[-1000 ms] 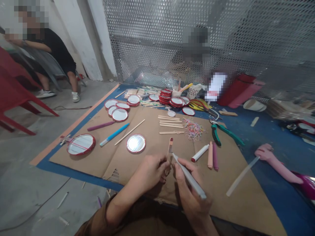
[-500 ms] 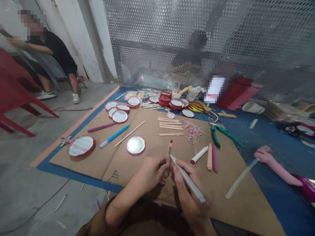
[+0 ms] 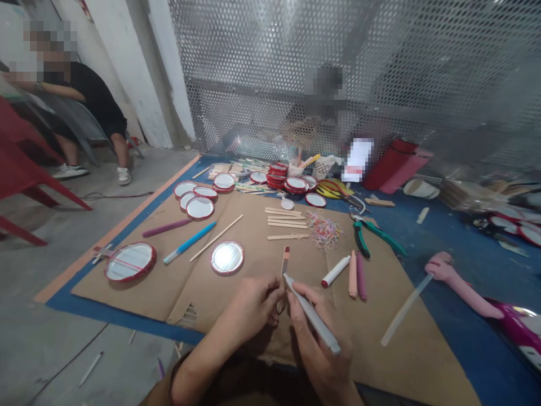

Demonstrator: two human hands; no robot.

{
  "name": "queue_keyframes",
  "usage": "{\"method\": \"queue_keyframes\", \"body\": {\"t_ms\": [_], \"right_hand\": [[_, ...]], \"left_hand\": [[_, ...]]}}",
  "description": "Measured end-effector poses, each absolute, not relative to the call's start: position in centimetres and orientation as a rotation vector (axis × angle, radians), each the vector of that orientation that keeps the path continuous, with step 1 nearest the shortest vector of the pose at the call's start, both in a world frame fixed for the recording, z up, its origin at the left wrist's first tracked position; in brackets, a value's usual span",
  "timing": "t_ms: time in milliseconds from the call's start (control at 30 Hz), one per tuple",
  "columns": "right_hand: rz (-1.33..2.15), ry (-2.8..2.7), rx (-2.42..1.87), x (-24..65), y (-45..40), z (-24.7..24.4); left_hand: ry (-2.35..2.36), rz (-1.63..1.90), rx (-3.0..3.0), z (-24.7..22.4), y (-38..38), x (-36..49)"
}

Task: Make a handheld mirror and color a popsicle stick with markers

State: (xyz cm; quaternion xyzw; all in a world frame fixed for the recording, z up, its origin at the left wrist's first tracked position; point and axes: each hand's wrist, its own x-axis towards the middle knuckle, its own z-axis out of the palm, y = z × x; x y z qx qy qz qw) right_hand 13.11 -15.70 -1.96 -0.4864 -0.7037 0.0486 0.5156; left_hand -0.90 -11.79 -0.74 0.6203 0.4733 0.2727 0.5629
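My left hand pinches a wooden craft stick upright, its top coloured in dark red, salmon and grey bands. In my right hand a grey marker is gripped like a pen, its tip at the stick's edge just above my left fingers. Beyond my hands lie several plain craft sticks and a pile of small coloured rubber bands. A round red-rimmed mirror rests to the left. Right of my hands are a white marker with a red end, a peach marker and a purple one.
A cardboard sheet covers much of the blue table. Green-handled pliers and a glue gun lie on the right. More mirrors are grouped at the back, before a perforated metal panel. A person sits at far left.
The view has shifted slightly, so most of the scene appears further left and lower. Both hands keep their holds, with the marker tip still at the stick.
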Motion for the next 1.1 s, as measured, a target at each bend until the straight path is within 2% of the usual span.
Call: {"method": "queue_keyframes", "body": {"t_ms": [1100], "right_hand": [[-0.097, -1.618, -1.188, 12.8, -15.3, -2.5]], "left_hand": [[1.155, 0.619, 1.431, -0.9, -11.6, -0.7]]}}
